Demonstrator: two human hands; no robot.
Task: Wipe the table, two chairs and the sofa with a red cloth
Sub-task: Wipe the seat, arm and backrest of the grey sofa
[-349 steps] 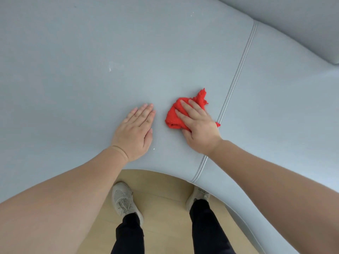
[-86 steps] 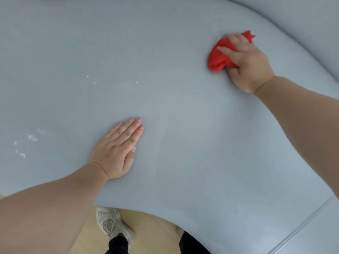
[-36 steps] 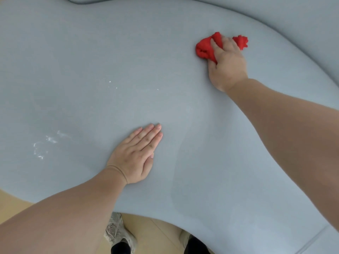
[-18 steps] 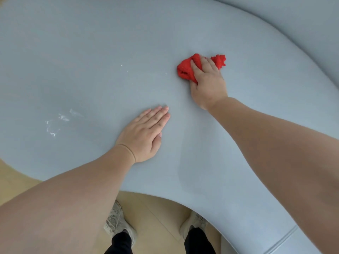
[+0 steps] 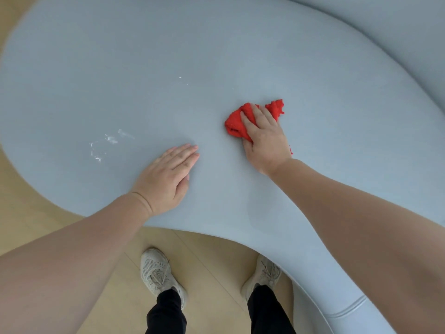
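1. The red cloth (image 5: 234, 124) lies bunched on the grey-blue seat of the sofa (image 5: 120, 56), near the middle of the cushion and well in from its front edge.
2. The right hand (image 5: 266, 143) grips the cloth. Its fingers curl over the wad and press it down onto the seat, and a frayed corner sticks out past the fingertips.
3. The left hand (image 5: 163, 182) holds nothing. It rests flat on the seat, palm down with the fingers straight and together, and seems to be bracing the person's lean.
4. The key relation is sideways. A patch of white smears (image 5: 106, 143) lies to the person's left of the cloth, beyond the left hand, so the flat hand sits between the cloth and the marks.
5. A few white specks (image 5: 183, 80) lie farther back on the seat, up and to the left of the cloth.
6. The left hand is nearer the smears, but the right hand has the cloth. A leftward stroke would probably have to pass behind the left fingertips, or the left hand would have to lift away.
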